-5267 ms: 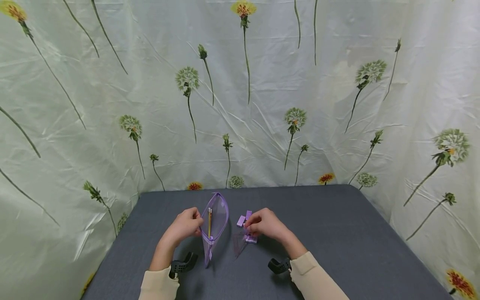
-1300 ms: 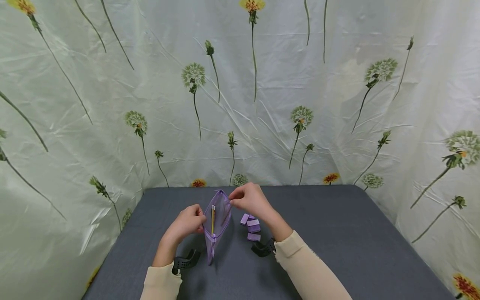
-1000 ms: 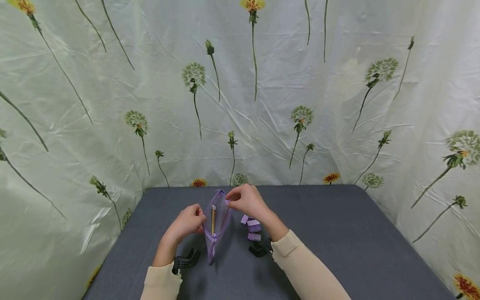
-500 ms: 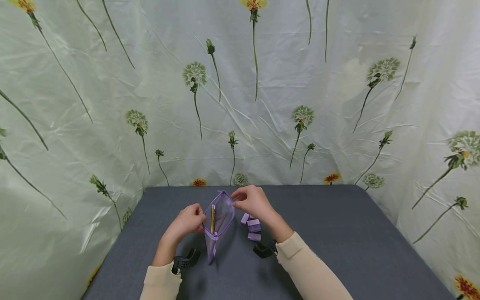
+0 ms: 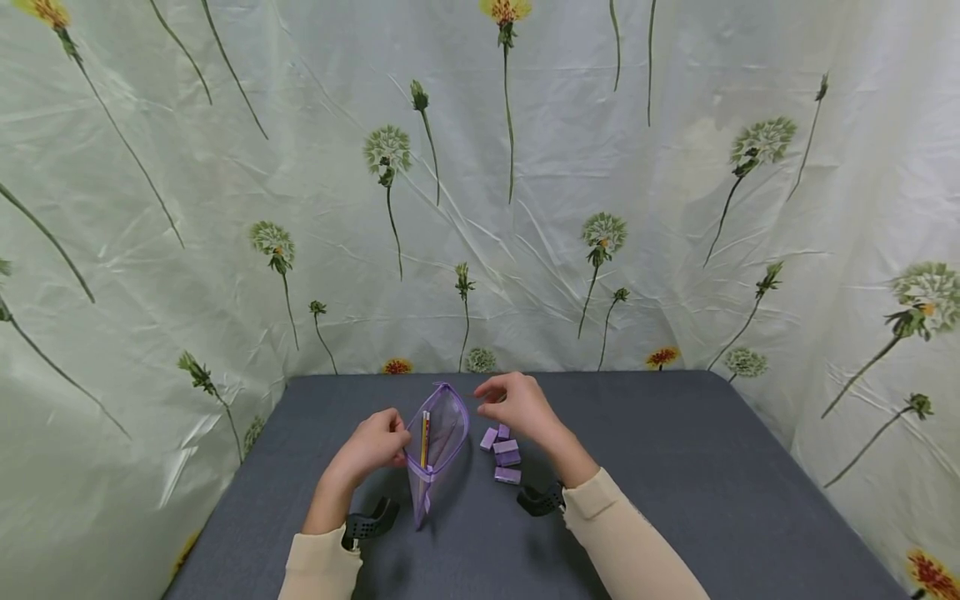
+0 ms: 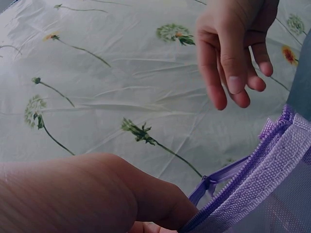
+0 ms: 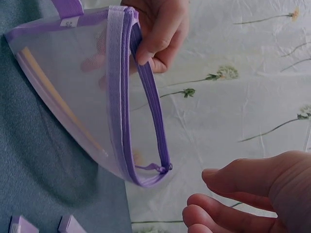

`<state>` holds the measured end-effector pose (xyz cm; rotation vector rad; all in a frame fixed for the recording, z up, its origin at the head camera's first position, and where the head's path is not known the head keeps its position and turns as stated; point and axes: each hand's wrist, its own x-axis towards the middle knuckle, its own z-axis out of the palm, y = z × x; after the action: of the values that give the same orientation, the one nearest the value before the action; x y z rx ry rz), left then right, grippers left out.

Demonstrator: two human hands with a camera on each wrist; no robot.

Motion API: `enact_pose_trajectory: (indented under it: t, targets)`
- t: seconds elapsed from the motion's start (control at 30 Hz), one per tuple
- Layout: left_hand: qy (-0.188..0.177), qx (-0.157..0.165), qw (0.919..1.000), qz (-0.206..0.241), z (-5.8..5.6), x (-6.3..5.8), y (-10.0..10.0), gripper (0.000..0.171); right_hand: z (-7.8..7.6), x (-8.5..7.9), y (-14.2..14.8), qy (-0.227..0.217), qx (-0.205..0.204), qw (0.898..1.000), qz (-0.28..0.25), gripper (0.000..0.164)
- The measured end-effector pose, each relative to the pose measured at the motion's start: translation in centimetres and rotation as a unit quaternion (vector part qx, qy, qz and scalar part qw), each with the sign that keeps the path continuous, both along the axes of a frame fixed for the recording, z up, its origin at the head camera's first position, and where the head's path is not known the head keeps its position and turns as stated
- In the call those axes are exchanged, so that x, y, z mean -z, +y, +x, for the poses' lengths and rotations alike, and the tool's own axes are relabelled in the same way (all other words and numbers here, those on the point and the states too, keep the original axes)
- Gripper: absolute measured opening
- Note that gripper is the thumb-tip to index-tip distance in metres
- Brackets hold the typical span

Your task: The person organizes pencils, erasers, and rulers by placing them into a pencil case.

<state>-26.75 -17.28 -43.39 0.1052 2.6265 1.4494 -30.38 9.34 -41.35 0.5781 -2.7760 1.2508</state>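
Observation:
A purple mesh zip pouch (image 5: 452, 427) stands on its edge with its mouth wide, near the table's middle. My left hand (image 5: 372, 442) pinches the left side of its zip rim, thumb (image 7: 148, 48) on the inside of the rim in the right wrist view. Inside lean slim pencils (image 5: 424, 437), yellow and dark; the lower ends show only through the mesh. My right hand (image 5: 521, 408) hovers right of the pouch, apart from it, with fingers loosely bent and nothing between them. The zip pull (image 7: 163, 169) hangs at the mouth's far end.
Several small purple blocks (image 5: 507, 454) lie in a loose cluster right of the pouch, below my right hand. The dark grey table (image 5: 660, 483) extends right and ends at a pale flower-printed curtain (image 5: 540, 167) behind.
Earlier my right hand held a clear triangular piece by the blocks, then moved to the pouch's right rim. Now it has drawn back rightward off the rim. My left hand keeps its grip.

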Motion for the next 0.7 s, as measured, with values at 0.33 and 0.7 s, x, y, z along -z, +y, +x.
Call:
enact_pose_trajectory:
  t: [0.33, 0.7]
  targets:
    - [-0.003, -0.004, 1.0000, -0.002, 0.0, 0.0, -0.1, 0.007, -1.1, 1.5, 1.6, 0.005, 0.011, 1.000, 0.003, 0.020]
    - [-0.003, -0.004, 0.9999, 0.012, 0.0, 0.0, -0.1, 0.007, -1.8, 3.8, 3.0, 0.009, 0.018, 1.000, -0.003, 0.018]
